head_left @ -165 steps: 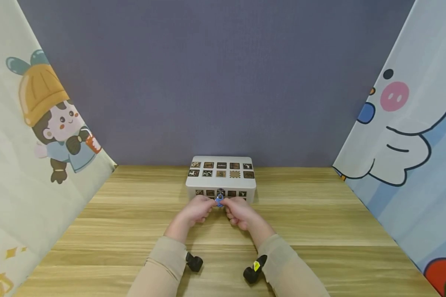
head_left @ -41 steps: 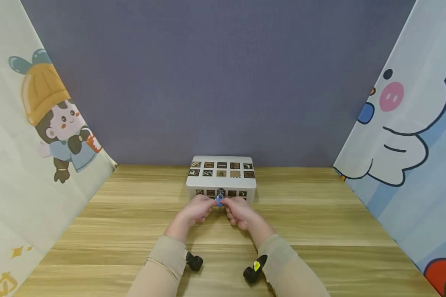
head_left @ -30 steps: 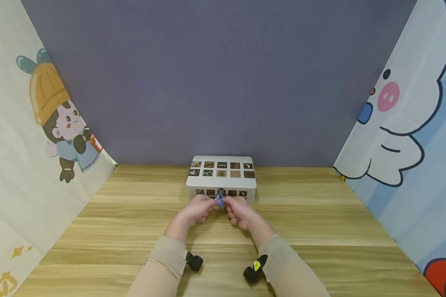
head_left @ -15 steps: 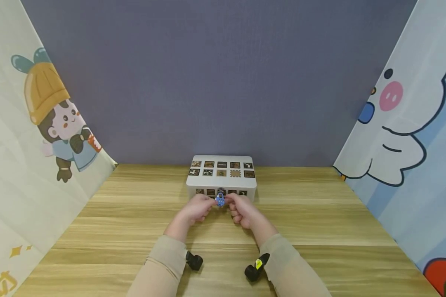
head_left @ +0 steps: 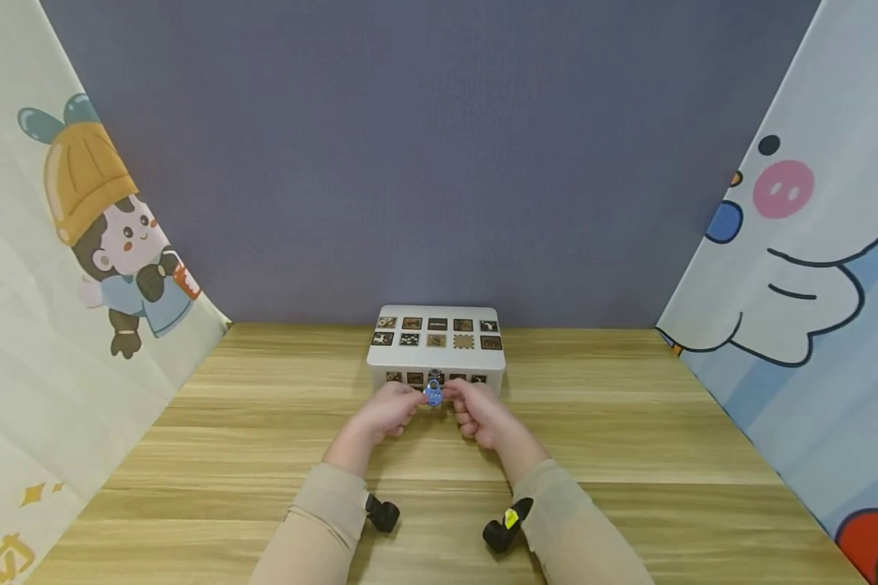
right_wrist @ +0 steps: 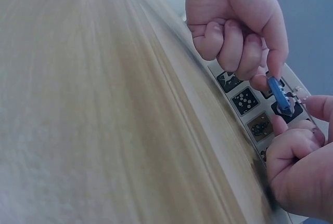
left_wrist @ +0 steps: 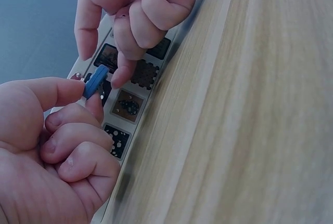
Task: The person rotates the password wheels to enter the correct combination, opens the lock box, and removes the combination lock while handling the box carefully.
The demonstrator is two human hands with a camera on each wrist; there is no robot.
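Note:
A small blue padlock (head_left: 434,393) hangs by its shackle at the metal clasp (head_left: 435,374) on the front of a white box (head_left: 439,358) with square picture stickers. My left hand (head_left: 390,409) pinches the padlock body from the left between thumb and index finger, its other fingers curled. Just to the right is my right hand (head_left: 479,414); in the left wrist view its thumb and index finger stand apart beside the padlock (left_wrist: 96,82), with nothing held between them. Whether the shackle is locked is too small to tell.
The box stands at the back of a wood-grain table (head_left: 592,439), close to a grey-blue panel (head_left: 439,162). Cartoon-printed white sheets flank the table on the left (head_left: 15,268) and right (head_left: 833,73). A black wrist camera (head_left: 383,516) sits below the left wrist, another below the right.
Earlier both hands pinched at the padlock. My right hand has let go and drawn slightly right, so more of the blue body shows. The left hand and box have stayed put.

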